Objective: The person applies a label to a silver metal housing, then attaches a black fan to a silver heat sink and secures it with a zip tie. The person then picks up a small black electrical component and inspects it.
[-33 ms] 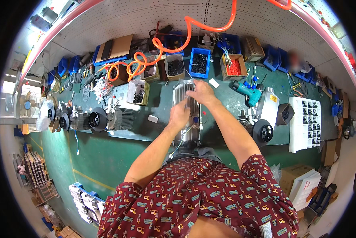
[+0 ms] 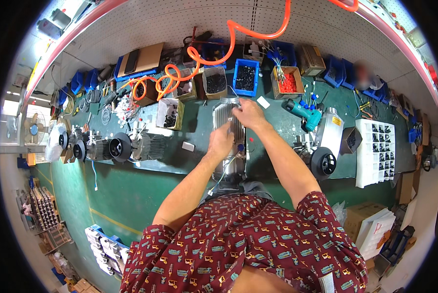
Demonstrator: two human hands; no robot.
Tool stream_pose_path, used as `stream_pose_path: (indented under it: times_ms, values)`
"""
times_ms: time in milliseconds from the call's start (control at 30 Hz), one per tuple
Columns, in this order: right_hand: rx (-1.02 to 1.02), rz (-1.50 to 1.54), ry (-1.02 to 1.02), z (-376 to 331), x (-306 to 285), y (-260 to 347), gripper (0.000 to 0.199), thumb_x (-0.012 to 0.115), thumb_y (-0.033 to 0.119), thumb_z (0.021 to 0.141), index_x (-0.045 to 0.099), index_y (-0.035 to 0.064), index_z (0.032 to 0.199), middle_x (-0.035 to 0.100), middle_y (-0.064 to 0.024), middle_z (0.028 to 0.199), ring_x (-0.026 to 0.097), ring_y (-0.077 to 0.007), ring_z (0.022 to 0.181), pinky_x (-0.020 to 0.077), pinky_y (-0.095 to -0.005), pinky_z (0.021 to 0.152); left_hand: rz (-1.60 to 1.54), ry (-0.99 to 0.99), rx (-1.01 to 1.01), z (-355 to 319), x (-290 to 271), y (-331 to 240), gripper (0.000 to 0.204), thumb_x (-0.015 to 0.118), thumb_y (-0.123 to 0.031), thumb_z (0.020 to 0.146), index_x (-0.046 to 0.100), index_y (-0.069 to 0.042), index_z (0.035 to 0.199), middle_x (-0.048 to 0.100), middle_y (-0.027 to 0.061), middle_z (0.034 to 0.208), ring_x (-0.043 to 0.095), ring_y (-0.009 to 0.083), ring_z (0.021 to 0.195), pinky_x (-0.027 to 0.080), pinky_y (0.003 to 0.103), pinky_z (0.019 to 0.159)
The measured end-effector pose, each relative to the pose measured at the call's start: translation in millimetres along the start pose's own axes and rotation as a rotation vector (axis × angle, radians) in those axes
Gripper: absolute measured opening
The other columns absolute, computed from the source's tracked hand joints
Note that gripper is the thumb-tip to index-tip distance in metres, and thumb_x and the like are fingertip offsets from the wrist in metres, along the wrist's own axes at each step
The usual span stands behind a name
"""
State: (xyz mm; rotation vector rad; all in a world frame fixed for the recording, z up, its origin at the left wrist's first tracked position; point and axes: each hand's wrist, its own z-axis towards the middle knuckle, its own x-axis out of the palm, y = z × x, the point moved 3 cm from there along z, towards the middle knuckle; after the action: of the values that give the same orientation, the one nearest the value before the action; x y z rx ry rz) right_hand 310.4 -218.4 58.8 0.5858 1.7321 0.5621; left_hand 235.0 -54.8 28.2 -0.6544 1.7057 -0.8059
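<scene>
A silver finned metal housing lies lengthwise on the bench in front of me, its near end close to my body. My left hand is closed over the middle of it; a thin, short thing shows at its fingertips, too small to name. On the far right side of the housing, my right hand has its fingers bent and pressed together; what they hold, if anything, is hidden. A thin white-ended cable hangs by the near end of the housing.
An orange coiled air hose hangs above. Behind the housing stand a blue bin of black parts and a box of red parts. A teal cordless driver lies right, near a white foam tray. Similar fan-ended units stand left.
My right hand's fingers have shifted slightly up and to the right along the housing. The left hand and the housing stay where they were.
</scene>
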Motion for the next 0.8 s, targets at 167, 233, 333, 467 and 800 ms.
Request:
stream_pose_path:
  times_ms: [167,233,333,467,800]
  values:
    - [-0.074,0.022,-0.232,-20,-1,-16,0.026,0.052,0.010,0.089,0.068,-0.0017,0.106,0.071,-0.0269,0.103,0.066,-0.0483,0.101,0.0527,-0.0556,0.090,0.035,0.010,-0.053,1,3,1,0.050,0.058,-0.011,0.092,0.058,-0.001,0.141,0.071,0.0191,0.076,0.073,0.0294,0.072,0.057,0.041,0.071]
    - [-0.090,0.046,-0.266,-32,-7,-18,0.025,0.053,0.006,0.087,0.068,-0.0018,0.105,0.072,-0.0255,0.098,0.067,-0.0504,0.095,0.0537,-0.0553,0.088,0.081,0.011,-0.081,-1,2,-6,0.050,0.059,-0.013,0.092,0.058,-0.001,0.140,0.072,0.0203,0.080,0.074,0.0323,0.076,0.057,0.043,0.075]
    - [0.143,0.497,-0.213,-47,-11,-18,0.024,0.059,-0.005,0.086,0.066,-0.0025,0.110,0.074,-0.0225,0.090,0.075,-0.0335,0.083,0.0600,-0.0433,0.072,0.125,0.032,-0.121,-5,-7,-22,0.049,0.059,-0.016,0.092,0.059,-0.003,0.139,0.072,0.0238,0.094,0.071,0.0390,0.091,0.055,0.048,0.084]
    - [0.222,1.082,0.002,-58,-14,-12,0.029,0.057,-0.008,0.094,0.061,-0.0066,0.122,0.073,-0.0196,0.104,0.075,-0.0240,0.091,0.0640,-0.0345,0.075,0.125,0.045,-0.118,-6,-10,-31,0.048,0.059,-0.017,0.092,0.060,-0.003,0.138,0.072,0.0250,0.099,0.070,0.0409,0.099,0.054,0.049,0.089]
    - [0.113,1.441,-0.037,-45,-33,2,0.034,0.066,0.005,0.098,0.062,-0.0073,0.129,0.073,-0.0168,0.113,0.072,-0.0228,0.101,0.0612,-0.0339,0.085,0.078,0.091,-0.178,-5,-9,-26,0.051,0.060,-0.019,0.092,0.058,-0.005,0.141,0.070,0.0276,0.115,0.066,0.0456,0.109,0.052,0.052,0.095]
